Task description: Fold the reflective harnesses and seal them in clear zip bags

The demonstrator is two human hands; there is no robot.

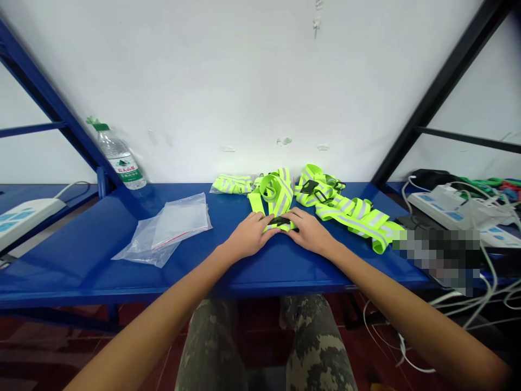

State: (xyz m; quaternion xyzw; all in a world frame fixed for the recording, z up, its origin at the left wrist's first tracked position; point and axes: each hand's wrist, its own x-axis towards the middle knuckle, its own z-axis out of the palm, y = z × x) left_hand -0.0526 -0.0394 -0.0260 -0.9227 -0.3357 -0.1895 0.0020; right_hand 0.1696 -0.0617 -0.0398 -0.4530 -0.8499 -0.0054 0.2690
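Strap [284,191] on the blue table [260,274], between the bagged strap [232,184] and the strap pile [358,217], its black buckle [279,220] at the near end. I judge the step in hand to be work at this buckle; the next move calls for an even, two-sided grip. My left hand [249,236] and right hand [311,232] have fingers curled nearly closed, grasping its opposite ends; whether it is fastened, I cannot tell.

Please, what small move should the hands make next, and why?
Perhaps steady the black fitting with the left hand and ease the right hand slightly aside: both hands' fingers cover its ends on the yellow-green strap, so whether it is fastened cannot be seen.
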